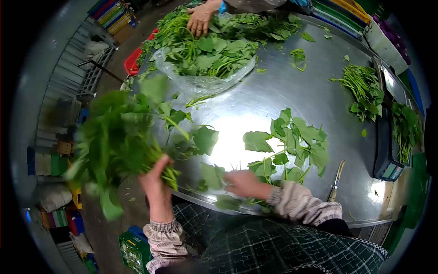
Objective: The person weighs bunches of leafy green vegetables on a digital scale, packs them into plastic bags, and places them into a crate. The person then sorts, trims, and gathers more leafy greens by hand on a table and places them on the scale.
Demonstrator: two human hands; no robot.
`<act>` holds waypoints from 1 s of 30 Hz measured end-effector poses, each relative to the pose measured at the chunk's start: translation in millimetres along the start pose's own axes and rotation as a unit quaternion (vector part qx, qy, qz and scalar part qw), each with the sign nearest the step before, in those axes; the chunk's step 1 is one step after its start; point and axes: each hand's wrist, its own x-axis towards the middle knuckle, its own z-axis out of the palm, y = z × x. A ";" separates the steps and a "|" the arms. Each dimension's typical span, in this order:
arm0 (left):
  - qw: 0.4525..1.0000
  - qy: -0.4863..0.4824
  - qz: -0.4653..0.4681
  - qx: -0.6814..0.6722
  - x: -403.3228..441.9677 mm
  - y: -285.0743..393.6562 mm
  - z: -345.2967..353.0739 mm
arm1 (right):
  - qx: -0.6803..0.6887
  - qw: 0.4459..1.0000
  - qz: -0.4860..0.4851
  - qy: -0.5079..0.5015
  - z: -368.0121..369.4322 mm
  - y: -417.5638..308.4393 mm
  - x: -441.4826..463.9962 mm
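Observation:
On the left, my left hand (156, 179) grips a large bunch of leafy greens (114, 137) by the stems; the leaves are blurred by motion. My right hand (246, 183) is low over the metal table (283, 86) near its front edge, its fingers smeared, beside a loose leaf (211, 176). Just right of it lie loose leafy stems (296, 146). A big pile of greens (214, 55) rests on and around a clear plastic bag (196, 85) at the back left.
A co-worker's hand (199, 20) touches the pile. A knife (337, 180) lies at the front right. Beyond it are a scale (385, 155) with a bunch of greens (404, 128), another bunch (362, 89) and a white crate (385, 45). A red container (132, 62) stands at the left.

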 end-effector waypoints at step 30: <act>0.950 -0.165 -0.252 -0.078 -28.6 -63.9 77.6 | 0.430 0.897 -0.008 0.104 -99.3 -54.6 -17.2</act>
